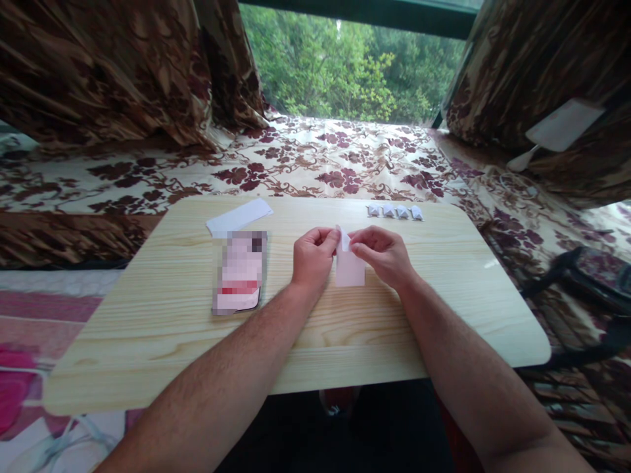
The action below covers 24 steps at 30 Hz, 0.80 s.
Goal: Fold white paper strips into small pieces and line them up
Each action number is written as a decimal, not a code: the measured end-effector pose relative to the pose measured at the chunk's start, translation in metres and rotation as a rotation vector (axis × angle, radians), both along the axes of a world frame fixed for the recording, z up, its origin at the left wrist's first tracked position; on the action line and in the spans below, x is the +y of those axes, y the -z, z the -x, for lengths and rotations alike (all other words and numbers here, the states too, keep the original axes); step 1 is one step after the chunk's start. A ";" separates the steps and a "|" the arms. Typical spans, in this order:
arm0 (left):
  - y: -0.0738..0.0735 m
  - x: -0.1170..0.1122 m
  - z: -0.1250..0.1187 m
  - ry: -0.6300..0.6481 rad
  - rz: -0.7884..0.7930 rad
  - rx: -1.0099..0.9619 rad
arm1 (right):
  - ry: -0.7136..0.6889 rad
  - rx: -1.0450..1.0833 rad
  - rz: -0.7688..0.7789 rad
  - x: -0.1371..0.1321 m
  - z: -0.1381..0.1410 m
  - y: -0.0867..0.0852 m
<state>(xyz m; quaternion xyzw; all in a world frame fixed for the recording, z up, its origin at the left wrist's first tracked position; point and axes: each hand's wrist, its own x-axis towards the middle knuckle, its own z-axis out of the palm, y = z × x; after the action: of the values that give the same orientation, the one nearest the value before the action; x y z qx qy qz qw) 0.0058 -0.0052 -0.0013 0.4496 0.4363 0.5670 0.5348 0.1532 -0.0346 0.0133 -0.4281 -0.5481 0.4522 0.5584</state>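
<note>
A small white paper strip (350,270) is held between my two hands above the middle of the table, its upper end partly folded over. My left hand (315,253) pinches the strip's top left edge between thumb and fingers. From the other side, my right hand (382,253) grips the folded upper part with thumb and forefinger; its fingertips partly cover the fold. The lower end of the paper hangs flat and uncreased toward me. Several small folded paper pieces (395,211), pointed on top, stand in a row at the table's far right.
A partly pixelated phone (240,272) lies left of my hands on the wooden table (315,341). Behind it rests a stack of white paper strips (239,217). Floral fabric (315,157) covers the ledge beyond, and a dark chair (591,276) stands at the right.
</note>
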 end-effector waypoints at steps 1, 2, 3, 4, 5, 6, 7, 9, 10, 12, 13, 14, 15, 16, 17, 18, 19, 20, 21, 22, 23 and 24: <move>0.000 0.000 0.000 0.003 0.000 -0.003 | -0.004 0.001 -0.002 0.000 0.000 0.000; 0.001 0.000 0.000 0.006 0.002 -0.007 | -0.012 0.004 -0.002 0.000 0.000 0.001; 0.001 0.001 0.000 0.010 0.004 -0.013 | -0.021 0.006 0.001 0.000 0.000 0.002; 0.002 0.001 0.000 0.013 0.005 -0.016 | -0.029 0.006 0.006 0.001 0.000 0.003; 0.003 0.001 0.000 0.015 0.004 -0.015 | -0.030 0.003 0.015 0.001 -0.001 0.004; 0.003 0.001 0.000 0.018 0.002 -0.010 | -0.025 -0.002 0.025 0.001 -0.001 0.005; 0.003 0.001 0.000 0.019 -0.002 -0.003 | -0.013 -0.008 0.034 0.002 -0.001 0.005; 0.003 0.001 0.000 0.023 -0.011 0.015 | 0.012 -0.015 0.046 0.003 -0.002 0.005; 0.003 0.001 0.000 0.026 -0.016 0.022 | 0.022 -0.015 0.047 0.003 -0.002 0.005; 0.002 0.000 0.001 0.033 -0.022 0.025 | 0.031 -0.006 0.047 0.004 -0.001 0.004; 0.001 -0.001 0.001 0.037 -0.021 0.022 | 0.032 0.007 0.048 0.004 -0.001 0.004; -0.001 -0.001 0.001 0.041 -0.017 0.016 | 0.037 0.023 0.050 0.005 -0.001 0.003; -0.002 -0.002 0.001 0.047 -0.009 0.007 | 0.048 0.042 0.053 0.005 -0.001 0.003; -0.003 -0.003 0.001 0.059 0.001 -0.006 | 0.066 0.063 0.058 0.005 -0.001 0.004; -0.005 -0.004 0.001 0.078 0.012 -0.022 | 0.089 0.084 0.062 0.006 -0.001 0.004; -0.006 -0.005 0.001 0.103 0.023 -0.039 | 0.116 0.103 0.064 0.007 -0.002 0.004; -0.007 -0.006 0.001 0.134 0.032 -0.055 | 0.144 0.118 0.064 0.007 -0.004 0.005; -0.008 -0.008 0.000 0.165 0.036 -0.063 | 0.169 0.130 0.062 0.008 -0.005 0.006; -0.008 -0.009 0.000 0.188 0.034 -0.058 | 0.189 0.136 0.058 0.009 -0.006 0.006; -0.008 -0.010 -0.001 0.202 0.028 -0.034 | 0.202 0.139 0.054 0.009 -0.007 0.006; -0.009 -0.011 -0.001 0.208 0.018 0.003 | 0.209 0.139 0.052 0.009 -0.008 0.006; -0.009 -0.012 -0.001 0.209 0.008 0.047 | 0.209 0.140 0.051 0.009 -0.008 0.006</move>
<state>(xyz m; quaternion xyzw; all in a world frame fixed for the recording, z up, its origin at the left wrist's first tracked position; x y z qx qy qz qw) 0.0071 -0.0170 0.0076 0.5036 0.4015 0.4959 0.5824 0.1613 -0.0254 0.0073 -0.4644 -0.4485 0.4343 0.6282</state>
